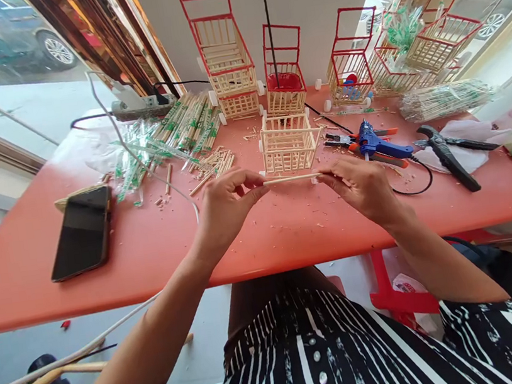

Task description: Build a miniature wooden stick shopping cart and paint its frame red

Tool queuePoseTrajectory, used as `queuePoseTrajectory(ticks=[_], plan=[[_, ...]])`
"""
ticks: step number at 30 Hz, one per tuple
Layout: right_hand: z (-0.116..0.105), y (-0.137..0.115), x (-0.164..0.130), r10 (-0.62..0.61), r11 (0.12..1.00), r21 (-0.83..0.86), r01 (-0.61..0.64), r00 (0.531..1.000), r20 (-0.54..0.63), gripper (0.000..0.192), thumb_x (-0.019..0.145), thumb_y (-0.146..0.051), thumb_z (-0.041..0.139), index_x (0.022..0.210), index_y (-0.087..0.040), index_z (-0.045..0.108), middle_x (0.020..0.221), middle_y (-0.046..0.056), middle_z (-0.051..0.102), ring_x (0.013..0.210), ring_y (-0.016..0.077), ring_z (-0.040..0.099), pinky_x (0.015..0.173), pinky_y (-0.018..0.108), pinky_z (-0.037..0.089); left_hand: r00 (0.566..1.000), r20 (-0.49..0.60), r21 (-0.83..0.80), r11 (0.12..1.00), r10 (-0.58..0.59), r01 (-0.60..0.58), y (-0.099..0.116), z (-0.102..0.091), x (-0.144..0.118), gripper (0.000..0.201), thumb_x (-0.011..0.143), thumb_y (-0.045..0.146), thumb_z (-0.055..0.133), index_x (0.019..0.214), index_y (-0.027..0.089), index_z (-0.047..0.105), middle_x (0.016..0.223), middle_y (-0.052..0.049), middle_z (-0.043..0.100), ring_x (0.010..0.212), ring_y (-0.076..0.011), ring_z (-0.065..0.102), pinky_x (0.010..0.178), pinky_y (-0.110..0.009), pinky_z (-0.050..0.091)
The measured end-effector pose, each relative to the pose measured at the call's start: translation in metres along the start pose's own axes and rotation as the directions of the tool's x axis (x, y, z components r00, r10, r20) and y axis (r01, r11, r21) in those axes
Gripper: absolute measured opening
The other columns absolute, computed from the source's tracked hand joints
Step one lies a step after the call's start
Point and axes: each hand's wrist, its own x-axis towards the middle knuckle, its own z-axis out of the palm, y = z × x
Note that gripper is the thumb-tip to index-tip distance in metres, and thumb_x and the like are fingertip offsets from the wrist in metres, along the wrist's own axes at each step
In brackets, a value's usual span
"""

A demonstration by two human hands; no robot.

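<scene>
A thin wooden stick (293,178) is stretched level between my two hands, at the near side of a small cart frame (290,143) built of the same pale sticks. My left hand (233,201) pinches its left end between thumb and fingers. At the right end, the fingertips of my right hand (355,184) are closed on it too. The little cart frame stands on the table with white wheels at its left side. Whether the stick touches the frame, I cannot tell.
Cut stick pieces (216,164) and wrapped stick bundles (189,122) lie left of the frame. On the right are a blue glue gun (380,141), pliers (448,155) and a packed bundle (447,100). Finished red-trimmed carts (224,50) line the back. A phone (83,232) lies left.
</scene>
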Motion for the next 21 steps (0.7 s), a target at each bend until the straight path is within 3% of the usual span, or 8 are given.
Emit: queuePoseTrajectory(ticks=[4, 9, 13, 21], plan=[[-0.028, -0.015, 0.024, 0.007, 0.997, -0.073, -0.014, 0.996, -0.091, 0.012, 0.11, -0.034, 0.07, 0.109, -0.028, 0.081, 0.101, 0.005, 0.086, 0.091, 0.021, 0.08, 0.085, 0.035, 0.061, 0.987, -0.086, -0.012, 0.991, 0.134, -0.136, 0.026, -0.006, 0.024, 0.003, 0.082, 0.025, 0.084, 0.08, 0.027, 0.084, 0.082, 0.001, 0.081, 0.073, -0.016, 0.066, 0.069, -0.031, 0.054], [-0.048, -0.019, 0.06, 0.063, 0.991, -0.109, -0.08, 0.986, -0.155, 0.014, 0.108, -0.038, 0.073, 0.102, -0.03, 0.082, 0.096, 0.004, 0.085, 0.084, 0.0216, 0.074, 0.081, 0.041, 0.061, 0.967, -0.181, -0.103, 0.975, 0.176, -0.197, 0.041, -0.001, 0.063, 0.009, 0.076, 0.017, 0.085, 0.076, 0.026, 0.081, 0.079, 0.002, 0.081, 0.076, -0.0154, 0.072, 0.071, -0.029, 0.058], [-0.043, -0.011, 0.074, 0.139, 0.985, -0.089, -0.151, 0.981, -0.132, 0.017, 0.111, -0.043, 0.067, 0.107, -0.034, 0.081, 0.098, 0.002, 0.086, 0.086, 0.023, 0.076, 0.083, 0.043, 0.064, 0.969, -0.196, -0.1, 0.98, 0.149, -0.171, 0.033, 0.005, 0.079, 0.01, 0.079, 0.017, 0.083, 0.08, 0.026, 0.08, 0.082, 0.002, 0.078, 0.081, -0.0164, 0.072, 0.076, -0.029, 0.059], [-0.025, -0.002, 0.071, 0.159, 0.984, -0.061, -0.168, 0.978, -0.139, 0.021, 0.112, -0.047, 0.063, 0.11, -0.034, 0.079, 0.098, 0.002, 0.085, 0.091, 0.023, 0.08, 0.088, 0.042, 0.069, 0.96, -0.232, -0.107, 0.976, 0.159, -0.188, 0.02, 0.007, 0.075, 0.006, 0.085, 0.022, 0.083, 0.085, 0.028, 0.08, 0.084, 0.003, 0.079, 0.084, -0.0163, 0.072, 0.079, -0.035, 0.058]])
